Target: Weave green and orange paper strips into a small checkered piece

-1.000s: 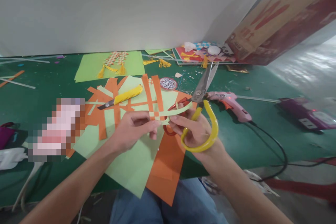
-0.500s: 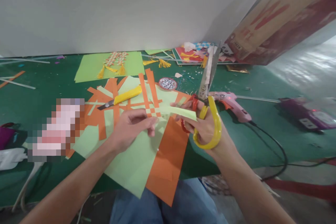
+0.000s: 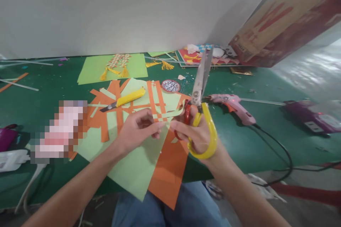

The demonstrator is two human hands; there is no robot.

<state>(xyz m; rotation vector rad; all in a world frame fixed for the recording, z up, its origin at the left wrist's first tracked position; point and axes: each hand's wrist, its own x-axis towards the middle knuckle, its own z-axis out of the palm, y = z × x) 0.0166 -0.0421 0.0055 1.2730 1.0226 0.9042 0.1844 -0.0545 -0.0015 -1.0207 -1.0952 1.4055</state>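
My left hand [image 3: 141, 127] is closed on a small weave of orange and pale green paper strips [image 3: 159, 116], gripping its lower left corner between thumb and fingers. Two orange strips stick up from the weave, and a green strip [image 3: 176, 112] curls out to the right. Scissors with red and yellow handles [image 3: 211, 134] hang on my right hand [image 3: 198, 131], blades pointing up and slightly apart. That hand's thumb and fingers also meet at the weave's right edge; what they pinch there is partly hidden. Underneath lie green [image 3: 130, 170] and orange paper sheets [image 3: 170, 170].
A yellow utility knife [image 3: 130, 97] with its blade out lies on the paper pile. To the right sits a pink glue gun [image 3: 234, 104] with a black cord. A round patterned disc [image 3: 171, 86], a tasselled woven piece [image 3: 118, 62] and a cardboard box [image 3: 282, 17] are farther back.
My right hand has moved left and its thumb has come to the weave, carrying the scissors along. The green strip at the right has swung from flat to curled upward.
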